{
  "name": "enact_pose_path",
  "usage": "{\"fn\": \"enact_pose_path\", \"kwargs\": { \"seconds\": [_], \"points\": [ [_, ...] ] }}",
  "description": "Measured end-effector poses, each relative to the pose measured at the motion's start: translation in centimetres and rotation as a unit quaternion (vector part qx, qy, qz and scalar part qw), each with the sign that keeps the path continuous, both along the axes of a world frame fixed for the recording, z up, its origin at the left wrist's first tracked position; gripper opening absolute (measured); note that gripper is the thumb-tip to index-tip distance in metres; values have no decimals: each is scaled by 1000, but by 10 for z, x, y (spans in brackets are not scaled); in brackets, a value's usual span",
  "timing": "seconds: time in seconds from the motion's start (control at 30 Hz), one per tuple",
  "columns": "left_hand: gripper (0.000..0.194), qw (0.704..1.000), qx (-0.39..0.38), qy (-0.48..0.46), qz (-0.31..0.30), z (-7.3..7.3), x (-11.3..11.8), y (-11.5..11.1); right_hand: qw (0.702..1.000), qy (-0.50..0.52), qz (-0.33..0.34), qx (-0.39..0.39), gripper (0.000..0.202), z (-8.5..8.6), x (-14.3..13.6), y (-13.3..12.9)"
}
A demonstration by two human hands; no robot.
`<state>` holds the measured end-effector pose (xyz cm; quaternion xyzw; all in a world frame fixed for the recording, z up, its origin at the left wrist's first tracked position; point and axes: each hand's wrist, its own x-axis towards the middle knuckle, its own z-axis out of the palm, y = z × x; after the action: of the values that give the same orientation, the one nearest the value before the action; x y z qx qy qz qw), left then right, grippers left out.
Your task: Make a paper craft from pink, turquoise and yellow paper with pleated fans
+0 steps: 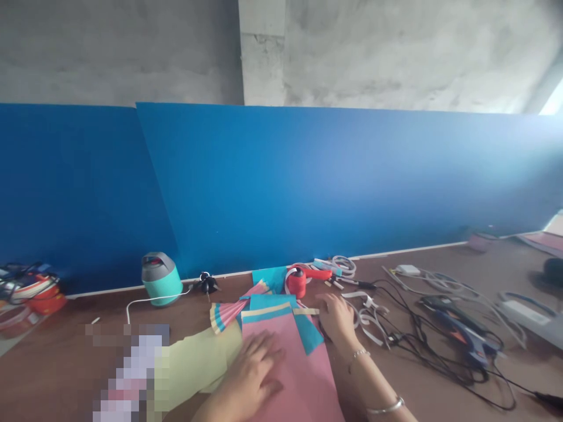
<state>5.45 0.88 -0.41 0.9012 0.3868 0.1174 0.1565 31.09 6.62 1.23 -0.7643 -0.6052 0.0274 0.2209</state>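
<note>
My left hand (253,375) lies palm down on a sheet of pink paper (299,375), fingers spread. Blue and cream bands cross the far end of that sheet. My right hand (338,319) is over the table just right of the paper, its fingers loosely extended and slightly blurred. Its fingertips are close to the end of a short cream strip (307,311); whether they touch is unclear. Blue paper (308,334) shows under the strip. A pleated pink, blue and cream paper fan (226,315) sits left of the sheet's far end. Yellow-green paper (197,357) lies beside my left hand.
Beyond the paper stands a red roll-like object (297,284). A turquoise, grey-topped device (162,281) with a white cable and some keys (206,283) are at the back left. Tangled black cables and a blue glue gun (466,337) spread rightward. A blue partition (285,187) borders the table.
</note>
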Motion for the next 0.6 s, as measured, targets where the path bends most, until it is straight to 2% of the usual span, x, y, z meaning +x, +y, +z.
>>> {"fn": "enact_pose_path", "kwargs": {
  "seconds": [0.07, 0.13, 0.3, 0.4, 0.5, 0.57, 0.6],
  "points": [
    [48, 1000, 19, -12, -4, 2, 0, -1, 999, -28, -44, -14, 32, 5, 10, -2],
    [45, 1000, 23, -14, -7, 3, 1, -2, 996, -50, -58, -46, 29, 8, 24, -5],
    [39, 1000, 24, -19, 1, 0, 0, 1, 986, -97, 31, -130, 35, 5, 47, -12],
    [38, 999, 30, -33, 0, -1, -1, 2, 990, -91, 16, -109, 38, 6, 49, -10],
    [38, 999, 26, -39, 2, 1, -1, 2, 999, 0, -10, -44, 30, 14, 47, -4],
    [38, 999, 14, -50, 15, 4, 0, 4, 988, 147, 56, 4, 22, 20, 40, -2],
    [38, 997, 6, -64, 30, 6, 1, 5, 965, 238, 112, 16, 21, 22, 35, -2]
  ]
}}
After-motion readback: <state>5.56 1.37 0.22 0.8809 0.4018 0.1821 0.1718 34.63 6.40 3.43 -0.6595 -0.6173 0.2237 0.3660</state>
